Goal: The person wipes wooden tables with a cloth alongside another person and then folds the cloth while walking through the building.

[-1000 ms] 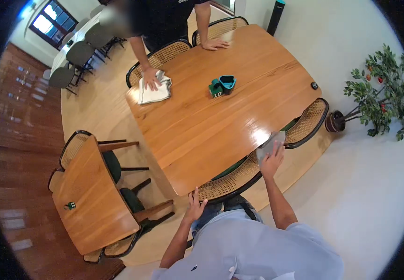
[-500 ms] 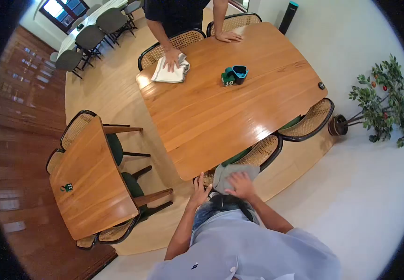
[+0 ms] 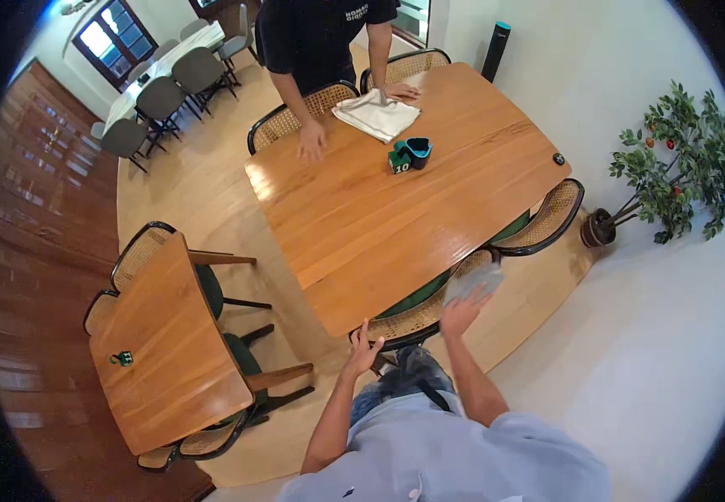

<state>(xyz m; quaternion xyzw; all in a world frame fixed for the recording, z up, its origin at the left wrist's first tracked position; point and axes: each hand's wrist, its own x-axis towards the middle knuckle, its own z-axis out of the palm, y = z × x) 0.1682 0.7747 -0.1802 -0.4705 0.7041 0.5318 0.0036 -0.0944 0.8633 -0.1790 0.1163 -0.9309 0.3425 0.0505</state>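
Observation:
My right hand (image 3: 463, 311) grips a grey cloth (image 3: 478, 283), blurred by motion, over the cane back of a chair (image 3: 417, 325) on the near side of the wooden table (image 3: 396, 226). At the table's near left corner is my left hand (image 3: 364, 350), its fingers apart and holding nothing. Its fingertips are beside the chair's black rim; whether they touch it or the table edge I cannot tell. On the tabletop stand a green number 10 block (image 3: 400, 161) and a dark cup with a blue rim (image 3: 419, 152).
Across the table, a person in a black shirt (image 3: 321, 38) has one hand by a folded white cloth (image 3: 377, 115). A small black disc (image 3: 558, 158) lies at the right edge. Another table (image 3: 170, 343) with chairs is at left, a potted plant (image 3: 599, 227) at right.
My right hand has carried the grey cloth right and forward along the chair back. The other person's white cloth has moved right, and their left-side hand is off it. My left hand has barely moved.

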